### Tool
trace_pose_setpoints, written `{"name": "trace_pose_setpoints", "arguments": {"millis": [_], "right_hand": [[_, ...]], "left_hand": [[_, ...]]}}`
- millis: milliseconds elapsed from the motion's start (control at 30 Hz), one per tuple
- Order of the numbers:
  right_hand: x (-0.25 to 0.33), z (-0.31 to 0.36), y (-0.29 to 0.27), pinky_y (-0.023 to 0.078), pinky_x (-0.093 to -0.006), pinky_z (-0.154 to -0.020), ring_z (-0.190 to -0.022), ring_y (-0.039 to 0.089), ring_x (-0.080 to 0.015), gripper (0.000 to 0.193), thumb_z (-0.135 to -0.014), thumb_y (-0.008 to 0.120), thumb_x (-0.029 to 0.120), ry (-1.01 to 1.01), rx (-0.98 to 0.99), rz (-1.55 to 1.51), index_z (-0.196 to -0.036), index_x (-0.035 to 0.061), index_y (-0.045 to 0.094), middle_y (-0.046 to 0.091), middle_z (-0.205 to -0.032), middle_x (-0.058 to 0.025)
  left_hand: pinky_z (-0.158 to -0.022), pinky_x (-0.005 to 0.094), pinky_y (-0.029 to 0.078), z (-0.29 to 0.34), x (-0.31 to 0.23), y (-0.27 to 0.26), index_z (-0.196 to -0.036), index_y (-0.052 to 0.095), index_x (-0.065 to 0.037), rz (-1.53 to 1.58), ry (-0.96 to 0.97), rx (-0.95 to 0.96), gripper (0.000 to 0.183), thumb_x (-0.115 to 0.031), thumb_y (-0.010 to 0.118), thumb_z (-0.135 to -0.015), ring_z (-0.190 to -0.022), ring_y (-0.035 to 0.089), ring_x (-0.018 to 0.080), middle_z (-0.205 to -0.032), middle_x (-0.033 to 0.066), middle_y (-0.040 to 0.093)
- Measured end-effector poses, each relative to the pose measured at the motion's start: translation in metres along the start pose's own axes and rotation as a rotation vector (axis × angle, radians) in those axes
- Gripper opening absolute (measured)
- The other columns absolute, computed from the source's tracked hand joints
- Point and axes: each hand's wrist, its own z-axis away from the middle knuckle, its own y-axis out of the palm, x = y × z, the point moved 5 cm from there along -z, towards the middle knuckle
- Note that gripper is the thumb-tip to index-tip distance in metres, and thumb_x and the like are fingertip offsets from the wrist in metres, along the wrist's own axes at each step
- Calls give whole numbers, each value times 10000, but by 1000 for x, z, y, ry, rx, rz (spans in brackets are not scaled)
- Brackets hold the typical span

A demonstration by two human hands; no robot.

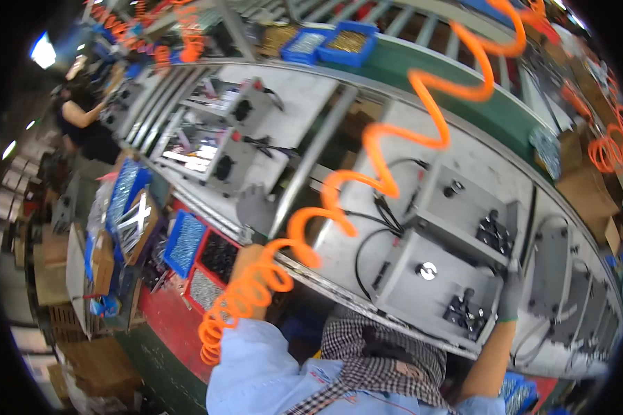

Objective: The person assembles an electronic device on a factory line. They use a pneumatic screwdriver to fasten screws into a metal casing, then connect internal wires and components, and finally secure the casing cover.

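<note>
My left hand (256, 209), in a grey glove, rests at the near edge of a white board (241, 205), beside a metal crossbar (315, 162); its fingers look spread, with nothing visible in them. My right hand (510, 296), also gloved, lies along the right side of a grey metal housing (412, 297), its fingers stretched along the wall. This open housing holds black fittings (464, 315) and a round silver part (427, 270). Just behind it stands a second grey housing (457, 214) with similar fittings. Black cables (358, 259) trail from both toward the left.
An orange coiled hose (367, 180) hangs across the middle, in front of my left forearm. Two more housings (232, 155) stand on the left board, and several line the right (550, 270). Blue bins (184, 243) of small hardware sit left. A person (86, 124) works far left.
</note>
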Motion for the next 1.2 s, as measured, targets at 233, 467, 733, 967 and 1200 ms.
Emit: {"name": "trace_pose_setpoints", "arguments": {"millis": [233,467,733,967,1200], "right_hand": [[8,-4,16,490,-439,-809,-924,605,-345,235,-762,558,79,137,242,1037,-965,-13,631,609,-1006,-245],[50,15,21,455,-468,-923,-1026,594,-421,446,-899,467,246,160,-76,508,-1300,52,469,609,-1112,-272],[120,135,70,524,-369,-757,-832,623,-291,310,-754,662,187,-871,-73,507,-1019,33,613,649,-990,-140],[90,195,115,518,-323,-623,-729,637,-196,335,-713,668,158,-1115,417,152,-1037,79,637,669,-1056,-81],[91,230,177,490,-360,-560,-650,606,-221,223,-794,675,179,-1105,868,41,-998,91,649,661,-881,-53]], "left_hand": [[-707,412,486,-24,-32,44,-1093,618,-79,185,136,178,257,-242,577,-900,-813,616,282,-934,126,635],[-718,386,490,17,-166,-77,-1118,622,-53,449,210,-225,262,-210,579,-913,-829,616,276,-995,140,645],[-731,357,495,130,-117,-120,-1145,627,-23,325,123,-176,269,-174,581,-927,-847,617,269,-1065,157,656],[-760,371,485,315,59,-97,-1165,595,-3,34,-23,-2,327,-222,599,-923,-882,608,295,-1089,167,647],[-817,459,481,355,67,-82,-1142,551,-7,239,-741,531,358,-273,563,-903,-982,599,384,-1045,230,620]]}}
